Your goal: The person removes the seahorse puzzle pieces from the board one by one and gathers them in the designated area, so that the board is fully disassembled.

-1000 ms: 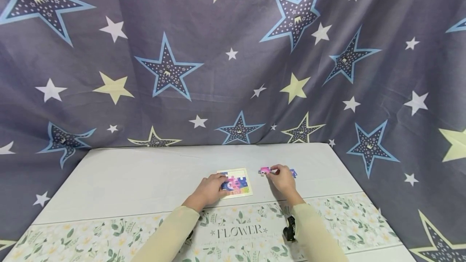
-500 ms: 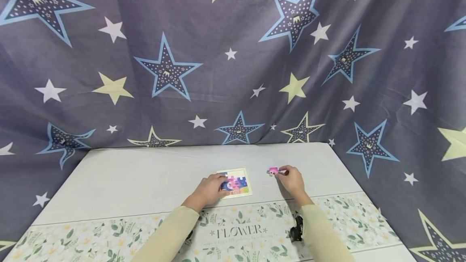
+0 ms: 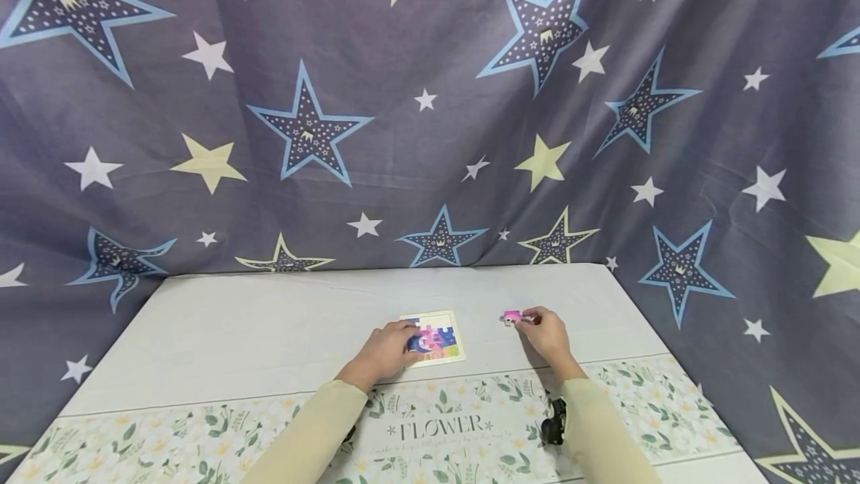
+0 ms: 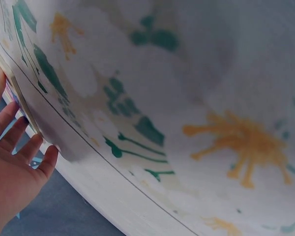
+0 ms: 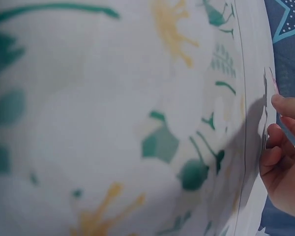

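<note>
A small puzzle tray (image 3: pixel 452 358) with a cream border lies on the table, partly filled with pink, blue and green pieces. Across its left side rests my left hand (image 3: pixel 385 353), covering some of the picture. In the left wrist view the spread fingers (image 4: pixel 14 132) lie along the tray edge (image 4: pixel 24 105). To the right of the tray, my right hand (image 3: pixel 547 336) pinches a pink puzzle piece (image 3: pixel 511 317) between thumb and fingertips, close over the table. The right wrist view shows that piece only edge-on, at the fingertips.
The white table (image 3: pixel 269 327) carries a floral band with the word FLOWER (image 3: pixel 442 428) along its front. A dark star-patterned curtain (image 3: pixel 376 81) hangs behind and beside it. A black wrist strap (image 3: pixel 554 422) shows at the right sleeve.
My right hand has moved rightward with the pink puzzle piece. A blue piece seen earlier right of that hand is now hidden. The left hand and tray have stayed put.
</note>
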`<state>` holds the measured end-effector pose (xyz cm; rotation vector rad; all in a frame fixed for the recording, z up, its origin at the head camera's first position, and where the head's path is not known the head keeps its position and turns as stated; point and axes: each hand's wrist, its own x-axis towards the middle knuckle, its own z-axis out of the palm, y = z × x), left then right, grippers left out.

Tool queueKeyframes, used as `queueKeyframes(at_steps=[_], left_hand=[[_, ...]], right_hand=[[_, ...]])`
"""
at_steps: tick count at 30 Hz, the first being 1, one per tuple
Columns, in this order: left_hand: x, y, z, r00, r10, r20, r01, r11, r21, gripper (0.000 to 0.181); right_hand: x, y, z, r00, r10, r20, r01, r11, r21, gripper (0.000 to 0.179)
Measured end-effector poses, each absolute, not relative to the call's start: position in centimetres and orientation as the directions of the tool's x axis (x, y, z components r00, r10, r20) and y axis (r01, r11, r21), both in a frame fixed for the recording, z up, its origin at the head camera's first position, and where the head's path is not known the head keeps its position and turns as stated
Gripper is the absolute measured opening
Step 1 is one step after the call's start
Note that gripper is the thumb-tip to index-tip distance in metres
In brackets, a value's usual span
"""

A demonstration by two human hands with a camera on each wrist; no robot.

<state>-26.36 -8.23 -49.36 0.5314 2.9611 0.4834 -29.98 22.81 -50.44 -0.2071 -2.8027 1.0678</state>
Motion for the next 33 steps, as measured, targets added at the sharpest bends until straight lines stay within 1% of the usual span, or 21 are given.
queueKeyframes(at_steps=[6, 17, 33], left_hand=[[-26.3, -8.2, -49.2, -0.936, 0.351, -0.038, 0.317, 0.883, 0.346, 0.055], [-26.2, -8.3, -49.2, -0.934, 0.357, -0.026, 0.328, 0.881, 0.341, 0.054], [-26.0, -8.3, -49.1, -0.939, 0.342, -0.035, 0.309, 0.884, 0.350, 0.055]], right_hand=[[-29.9, 23.1, -50.4, -0.983, 0.176, 0.050, 0.095, 0.722, -0.685, 0.029], [-30.1, 23.6, -50.8, -0.985, 0.164, 0.046, 0.085, 0.709, -0.700, 0.029], [-30.0, 24.0, -50.6, -0.991, 0.131, 0.010, 0.088, 0.721, -0.687, 0.030]])
